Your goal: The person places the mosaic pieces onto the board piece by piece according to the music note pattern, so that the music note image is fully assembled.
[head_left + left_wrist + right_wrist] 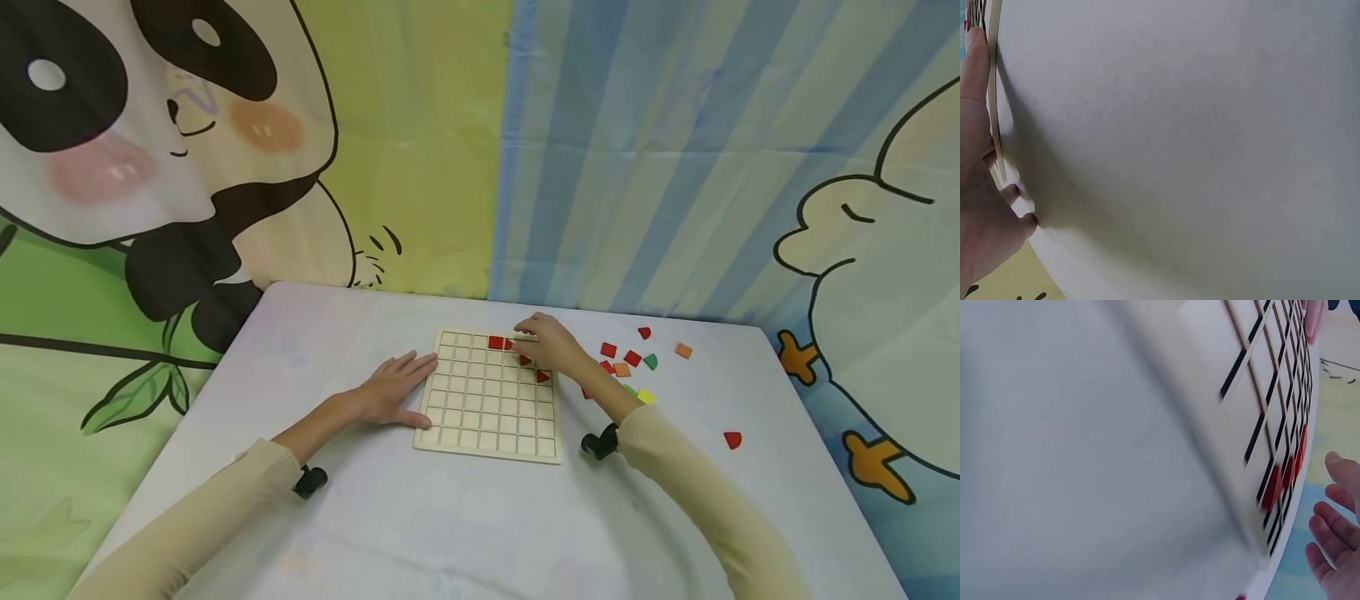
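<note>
- Gridded board (pixel 468 417): flat on table (pixel 420 533), mid-width, nearer far edge than nr edge.
- L hand (pixel 390 392): open, fingers spread, thumb out; touches board's L edge, grips nothing.
- R hand (pixel 553 343): above board's far R corner, fingers part-bent, slightly apart; nothing seen btwn them.
- Red pcs (pixel 542 377): on board, toward far R corner.
- Loose pcs (pixel 632 358), red/orange/green/yellow: R of board, toward table's far R corner.

Ten flat red tiles (pixel 496 342) are counted now, two orange squares (pixel 683 351), two green tiles (pixel 651 362), one yellow tile (pixel 646 397), one pale wooden gridded board (pixel 487 402), two bare hands (pixel 386 390)!
</note>
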`<action>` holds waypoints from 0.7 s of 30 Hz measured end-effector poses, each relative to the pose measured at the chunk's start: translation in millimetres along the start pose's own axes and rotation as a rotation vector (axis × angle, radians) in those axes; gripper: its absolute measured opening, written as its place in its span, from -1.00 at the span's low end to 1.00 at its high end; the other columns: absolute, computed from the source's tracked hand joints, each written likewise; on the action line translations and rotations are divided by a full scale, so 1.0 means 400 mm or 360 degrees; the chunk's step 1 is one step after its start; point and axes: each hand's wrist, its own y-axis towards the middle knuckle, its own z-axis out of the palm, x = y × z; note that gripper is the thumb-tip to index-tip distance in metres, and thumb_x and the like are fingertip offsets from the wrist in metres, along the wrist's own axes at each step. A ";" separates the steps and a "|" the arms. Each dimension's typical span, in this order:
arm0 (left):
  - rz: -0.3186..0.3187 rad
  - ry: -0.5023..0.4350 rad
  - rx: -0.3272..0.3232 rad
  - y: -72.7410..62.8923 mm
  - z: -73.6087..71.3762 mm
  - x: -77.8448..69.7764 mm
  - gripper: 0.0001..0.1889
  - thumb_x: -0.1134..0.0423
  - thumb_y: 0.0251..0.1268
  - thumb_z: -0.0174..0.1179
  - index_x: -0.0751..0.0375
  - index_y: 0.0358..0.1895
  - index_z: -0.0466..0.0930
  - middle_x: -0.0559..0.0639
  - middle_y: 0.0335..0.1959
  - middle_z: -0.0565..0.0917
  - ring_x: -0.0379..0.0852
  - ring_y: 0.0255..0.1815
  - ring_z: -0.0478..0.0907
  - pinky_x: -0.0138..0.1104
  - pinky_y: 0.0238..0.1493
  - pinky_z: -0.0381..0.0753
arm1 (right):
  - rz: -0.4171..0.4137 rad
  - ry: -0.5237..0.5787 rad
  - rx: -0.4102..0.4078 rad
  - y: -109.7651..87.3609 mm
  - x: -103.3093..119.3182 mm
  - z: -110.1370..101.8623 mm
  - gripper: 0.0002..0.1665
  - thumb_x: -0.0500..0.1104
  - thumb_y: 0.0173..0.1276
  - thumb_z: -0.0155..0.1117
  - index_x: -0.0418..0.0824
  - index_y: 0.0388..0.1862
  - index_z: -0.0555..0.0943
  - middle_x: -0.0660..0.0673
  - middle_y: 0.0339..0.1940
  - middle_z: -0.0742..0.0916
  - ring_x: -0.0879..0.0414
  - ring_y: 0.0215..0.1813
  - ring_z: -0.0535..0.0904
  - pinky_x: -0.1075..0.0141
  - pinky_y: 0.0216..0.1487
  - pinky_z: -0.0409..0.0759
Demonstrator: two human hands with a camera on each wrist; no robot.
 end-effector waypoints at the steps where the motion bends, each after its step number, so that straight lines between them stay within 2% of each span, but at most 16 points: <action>1: -0.0003 0.0001 0.0004 0.001 0.000 0.000 0.17 -0.43 0.02 0.21 0.10 0.58 -0.15 -0.01 0.62 -0.09 0.24 0.61 -0.21 0.22 0.52 -0.15 | -0.0002 0.0005 -0.0012 -0.014 -0.013 -0.009 -0.55 -0.10 0.37 0.28 -0.32 0.15 0.59 -0.27 0.02 0.63 -0.13 0.06 0.56 0.03 0.05 0.58; 7: 0.0000 0.0007 -0.0002 0.001 -0.001 0.000 0.16 -0.41 0.03 0.22 0.11 0.58 -0.14 0.00 0.62 -0.09 0.25 0.61 -0.20 0.23 0.51 -0.14 | 0.0057 -0.0098 -0.0086 -0.098 -0.099 -0.053 -0.54 -0.10 0.33 0.32 -0.32 0.13 0.60 -0.28 -0.02 0.64 -0.14 0.04 0.57 0.00 0.07 0.57; 13: 0.0022 -0.0002 -0.0017 -0.002 0.000 -0.002 0.15 -0.39 0.04 0.24 0.14 0.57 -0.12 0.03 0.62 -0.06 0.28 0.60 -0.18 0.25 0.49 -0.12 | 0.0251 -0.0070 -0.0118 -0.182 -0.172 -0.067 -0.51 -0.09 0.31 0.34 -0.32 0.14 0.60 -0.27 0.01 0.66 -0.12 0.03 0.58 0.01 0.08 0.61; 21: 0.0044 0.0005 -0.0041 -0.003 -0.003 -0.004 0.14 -0.37 0.05 0.24 0.15 0.57 -0.10 0.04 0.61 -0.05 0.29 0.60 -0.16 0.26 0.49 -0.11 | 0.0307 -0.0126 -0.0139 -0.260 -0.221 -0.072 -0.50 -0.12 0.27 0.37 -0.33 0.15 0.59 -0.30 -0.03 0.65 -0.08 -0.05 0.53 0.04 0.00 0.66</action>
